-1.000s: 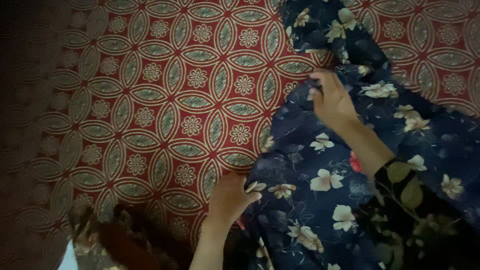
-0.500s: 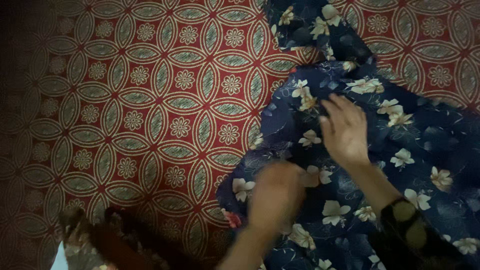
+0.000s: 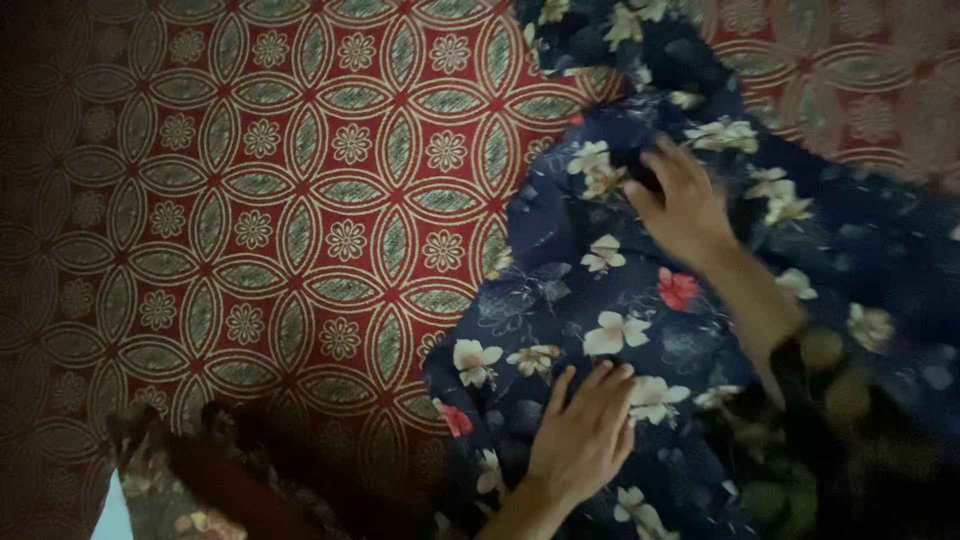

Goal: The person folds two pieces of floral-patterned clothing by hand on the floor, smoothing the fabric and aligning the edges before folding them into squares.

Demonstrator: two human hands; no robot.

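Note:
A dark blue cloth (image 3: 590,300) printed with cream and red flowers lies spread over a red patterned carpet (image 3: 300,200). My left hand (image 3: 585,435) rests flat on the cloth's near part, fingers stretched and slightly apart, holding nothing. My right hand (image 3: 685,205) lies palm down farther up the cloth, its fingertips pressing into a fold near a cream flower. Whether those fingers pinch the fabric is hard to tell. A dark floral sleeve (image 3: 840,400) covers my right forearm.
The carpet with interlocking cream circles and flower motifs fills the left and top right. At the bottom left lies another bundle of brownish patterned fabric (image 3: 190,470) with a pale edge beside it.
The cloth's left edge was folded inward to the right. My left hand moved from that edge onto the cloth and flattened. My right hand shifted slightly and stays on the upper fold.

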